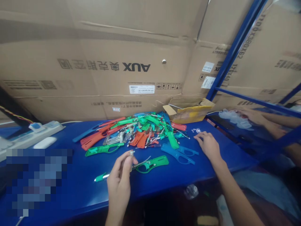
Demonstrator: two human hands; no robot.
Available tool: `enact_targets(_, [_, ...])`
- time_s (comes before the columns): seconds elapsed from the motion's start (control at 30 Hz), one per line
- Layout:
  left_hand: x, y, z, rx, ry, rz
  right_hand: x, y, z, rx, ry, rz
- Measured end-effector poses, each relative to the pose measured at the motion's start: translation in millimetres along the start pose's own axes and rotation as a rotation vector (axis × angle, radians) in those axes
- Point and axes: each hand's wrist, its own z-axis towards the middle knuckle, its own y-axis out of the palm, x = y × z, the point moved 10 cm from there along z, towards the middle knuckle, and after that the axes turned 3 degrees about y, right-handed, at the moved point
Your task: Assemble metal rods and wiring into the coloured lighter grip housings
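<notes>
My left hand (121,175) is closed around a small clear lighter tank (131,158) with a white tip, held upright above the table. Under that hand lies a green lighter shell (156,161) with thin wires, and a green-ended metal lighter tube (101,177) shows to its left. My right hand (208,147) rests at the table's right side, thumb and fingers pinched together beside some tiny white pieces (196,130). What sits between those fingertips is too small to make out. Two blue lighter shells (177,154) lie between my hands.
Behind my hands spreads a heap of red, green and blue lighter shells (141,139) with clear tanks and wires on the blue table (77,185). An open yellow-taped box (191,113) stands behind; a power strip (44,127) lies left. Another person's hands (254,116) are beyond the blue frame (235,53).
</notes>
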Motion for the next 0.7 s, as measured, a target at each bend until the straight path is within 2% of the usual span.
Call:
enact_targets(0.2, [-12.4,8.2,2.4,-0.104,-0.025,-0.020,11.3,-2.7,-11.4,0.040,0.059,0.033])
enact_targets(0.37, [-13.1,11.9,2.9,-0.165,0.000,-0.019,29.6,-6.5,-15.6,0.104,0.138,0.034])
enact_targets(0.5, [-8.5,10.7,1.1,-0.138,-0.024,-0.052,31.9,-5.1,-13.6,0.117,0.134,0.052])
enact_targets(0.7, [-5.6,13.9,-1.0,-0.140,-0.029,-0.074,23.0,-3.5,-7.7,0.068,0.073,0.109])
